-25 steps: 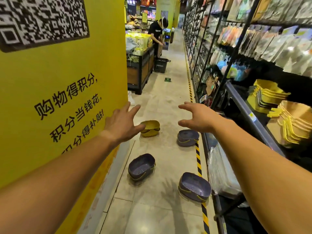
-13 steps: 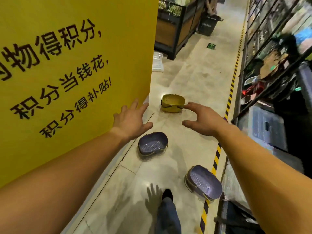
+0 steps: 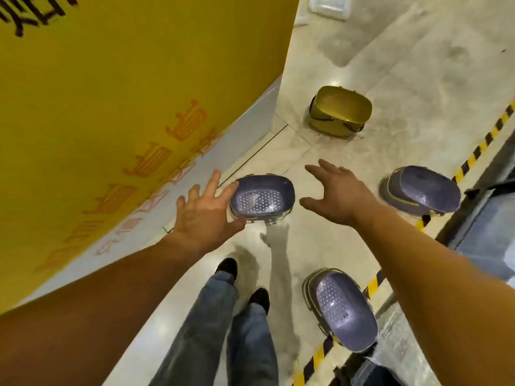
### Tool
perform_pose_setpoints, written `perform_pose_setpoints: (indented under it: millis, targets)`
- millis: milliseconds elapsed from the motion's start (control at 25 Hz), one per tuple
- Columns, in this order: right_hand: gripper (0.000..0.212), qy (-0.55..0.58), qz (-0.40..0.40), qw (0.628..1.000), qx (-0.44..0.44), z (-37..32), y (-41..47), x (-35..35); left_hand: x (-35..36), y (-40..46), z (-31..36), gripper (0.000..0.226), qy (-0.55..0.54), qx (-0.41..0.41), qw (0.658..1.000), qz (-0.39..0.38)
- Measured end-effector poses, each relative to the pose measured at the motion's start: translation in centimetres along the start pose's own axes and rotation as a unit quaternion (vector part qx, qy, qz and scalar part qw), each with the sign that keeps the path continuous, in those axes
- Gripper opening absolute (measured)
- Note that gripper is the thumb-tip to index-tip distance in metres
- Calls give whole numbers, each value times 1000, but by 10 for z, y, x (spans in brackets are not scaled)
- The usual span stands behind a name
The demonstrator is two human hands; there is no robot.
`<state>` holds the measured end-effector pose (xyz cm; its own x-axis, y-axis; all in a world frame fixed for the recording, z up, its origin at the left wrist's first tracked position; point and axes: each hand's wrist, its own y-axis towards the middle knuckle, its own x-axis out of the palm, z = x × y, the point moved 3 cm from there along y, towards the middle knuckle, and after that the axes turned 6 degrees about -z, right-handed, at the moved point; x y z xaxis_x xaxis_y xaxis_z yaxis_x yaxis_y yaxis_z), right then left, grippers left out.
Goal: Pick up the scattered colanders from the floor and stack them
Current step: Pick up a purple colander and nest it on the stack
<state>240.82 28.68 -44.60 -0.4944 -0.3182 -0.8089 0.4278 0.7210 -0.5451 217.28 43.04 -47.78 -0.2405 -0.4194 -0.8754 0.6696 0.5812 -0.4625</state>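
Several plastic colanders lie scattered on the tiled floor. A purple colander (image 3: 262,200) sits open side up between my hands. My left hand (image 3: 206,215) is spread open at its left rim, thumb near the front edge. On the other side my right hand (image 3: 338,195) hovers open just right of it, not touching. A second purple colander (image 3: 420,195) lies tilted further right by the striped tape. The third purple colander (image 3: 344,310) rests at the lower right. A yellow colander (image 3: 340,111) lies upside down further ahead.
A big yellow sign panel (image 3: 125,93) with a white base walls off the left side. Black-and-yellow floor tape (image 3: 485,140) runs along the shelf base on the right. My jeans and black shoes (image 3: 228,267) stand below the hands. A white object (image 3: 328,5) lies far ahead.
The view has tipped down toward the floor. Both hands have dropped to either side of the nearest purple colander. My legs have come further into view.
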Motion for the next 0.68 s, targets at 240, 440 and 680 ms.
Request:
perform_pose_setpoints:
  millis: [240, 440, 680]
  targets:
    - [89, 50, -16, 999, 9, 75, 172, 191, 201, 176, -10, 94, 0, -7, 1000, -21]
    - [91, 39, -16, 999, 21, 127, 285, 313, 318, 274, -17, 94, 18, -12, 999, -34]
    - [98, 82, -52, 995, -4, 147, 353, 381, 391, 318, -58, 101, 37, -42, 995, -82]
